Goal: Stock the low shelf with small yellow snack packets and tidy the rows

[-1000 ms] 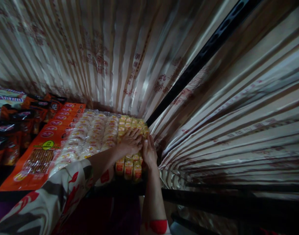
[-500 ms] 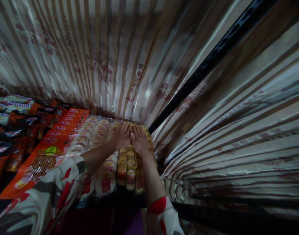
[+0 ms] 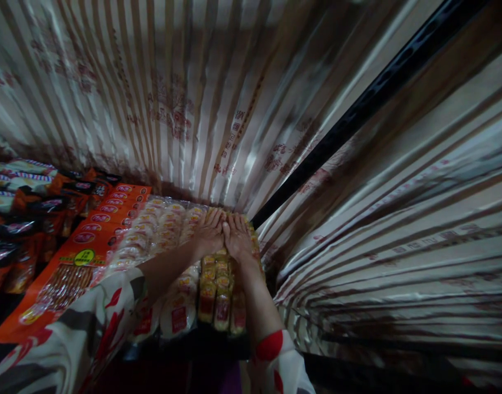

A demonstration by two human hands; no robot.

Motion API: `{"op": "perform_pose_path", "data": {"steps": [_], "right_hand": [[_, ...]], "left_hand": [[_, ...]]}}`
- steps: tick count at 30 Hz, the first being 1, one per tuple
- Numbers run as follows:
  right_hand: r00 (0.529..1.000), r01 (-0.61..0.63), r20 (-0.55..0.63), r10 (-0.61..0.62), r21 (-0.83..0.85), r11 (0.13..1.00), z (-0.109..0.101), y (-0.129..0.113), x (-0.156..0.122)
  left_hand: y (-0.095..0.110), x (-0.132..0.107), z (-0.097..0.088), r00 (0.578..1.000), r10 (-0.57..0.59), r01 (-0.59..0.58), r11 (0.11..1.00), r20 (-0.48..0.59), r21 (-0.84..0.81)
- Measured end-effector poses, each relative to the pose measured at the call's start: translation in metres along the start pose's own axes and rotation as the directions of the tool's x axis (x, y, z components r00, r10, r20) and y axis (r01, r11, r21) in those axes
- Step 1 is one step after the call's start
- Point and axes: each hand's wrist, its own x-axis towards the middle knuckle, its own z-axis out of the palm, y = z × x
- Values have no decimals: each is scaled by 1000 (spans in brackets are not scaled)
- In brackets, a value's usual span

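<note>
Both my hands lie flat, side by side, on the back part of the rows of small yellow-wrapped packets [image 3: 215,282] at the right end of the shelf. My left hand [image 3: 210,232] has its fingers stretched out toward the back. Beside it, with the thumbs close together, my right hand [image 3: 237,236] rests palm down. Neither hand grips anything. Just left of the yellow packets stand rows of clear-wrapped round white pastries [image 3: 178,311], partly covered by my left forearm. The packets beneath my palms are hidden.
Orange snack packs [image 3: 88,230] lie further left, then black and orange bags [image 3: 23,225] and white-blue packets [image 3: 23,174]. A pleated, printed curtain [image 3: 172,109] hangs behind and to the right. A black perforated post [image 3: 336,131] slants up from the shelf's right corner.
The view has shifted slightly, so the goods appear a little lower and further right. My hands stay flat on the yellow packets, in nearly the same place.
</note>
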Motion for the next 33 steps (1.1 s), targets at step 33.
{"op": "perform_pose_path", "data": {"steps": [33], "right_hand": [[999, -52, 6, 52, -24, 998, -1, 14, 7]], "left_hand": [[8, 4, 5, 996, 84, -84, 996, -12, 37]]}}
